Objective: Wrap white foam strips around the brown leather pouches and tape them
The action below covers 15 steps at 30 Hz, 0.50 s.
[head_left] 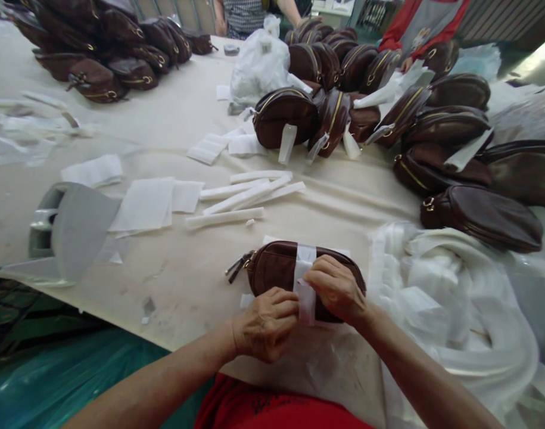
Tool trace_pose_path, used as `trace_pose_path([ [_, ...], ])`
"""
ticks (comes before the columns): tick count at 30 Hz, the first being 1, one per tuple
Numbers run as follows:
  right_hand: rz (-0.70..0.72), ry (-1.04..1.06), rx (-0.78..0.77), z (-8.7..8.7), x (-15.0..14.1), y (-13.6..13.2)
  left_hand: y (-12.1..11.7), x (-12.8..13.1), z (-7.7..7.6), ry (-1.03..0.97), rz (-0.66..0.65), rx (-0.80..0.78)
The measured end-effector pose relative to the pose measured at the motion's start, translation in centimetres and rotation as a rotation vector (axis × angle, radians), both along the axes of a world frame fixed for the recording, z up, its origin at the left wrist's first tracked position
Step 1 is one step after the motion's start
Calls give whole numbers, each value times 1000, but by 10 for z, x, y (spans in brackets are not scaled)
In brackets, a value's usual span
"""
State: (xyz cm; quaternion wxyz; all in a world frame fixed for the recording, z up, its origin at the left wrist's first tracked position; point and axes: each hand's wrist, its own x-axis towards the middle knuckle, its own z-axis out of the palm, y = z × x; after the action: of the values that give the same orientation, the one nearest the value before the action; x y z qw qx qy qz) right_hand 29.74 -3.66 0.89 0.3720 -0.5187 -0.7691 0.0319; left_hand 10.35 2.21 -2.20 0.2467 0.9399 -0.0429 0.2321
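The brown bag [274,268] lay on its side on the pale desk [174,310], close to the near edge, with a white strip [305,257] running across its middle. The left hand [267,323] was closed, its curled fingers pinching the left edge of the white strip low on the brown bag. The right hand [337,287] came over the brown bag from the right, also closed, with thumb and fingertips gripping the white strip a little higher. The dark zipper pulls [237,267] stuck out past the left end of the brown bag, next to gold-coloured rings.

Beyond the brown bag, slightly to its left, were rolled white lengths [248,193], some crossing each other, and flat white sheets [145,204]. Farther left of it stood a grey plastic holder [87,232]. Just to its right sat a loose white coil [455,298] of wrapping. Well beyond it were a white plastic bag [259,68] and a group of other brown bags [290,116], several with white strips hanging from them; another pile [120,50] was to the far left. Two people stood across the desk, one in a checked garment [245,16], one with red sleeves [396,27].
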Motion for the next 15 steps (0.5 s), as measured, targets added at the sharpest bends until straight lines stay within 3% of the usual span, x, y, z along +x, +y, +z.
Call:
trace_pose_path([
  [5,-116,104,-93,-18,0,1,-3,2,1,-94,49,-64],
  [9,-150,166,-98,-26,-1,-2,-8,7,10,-120,193,-175],
  [12,-164,182,-68,-28,-2,-3,-12,13,14,-80,259,-20],
  [15,-168,187,-65,-30,-3,-3,-15,17,8,-51,208,235],
])
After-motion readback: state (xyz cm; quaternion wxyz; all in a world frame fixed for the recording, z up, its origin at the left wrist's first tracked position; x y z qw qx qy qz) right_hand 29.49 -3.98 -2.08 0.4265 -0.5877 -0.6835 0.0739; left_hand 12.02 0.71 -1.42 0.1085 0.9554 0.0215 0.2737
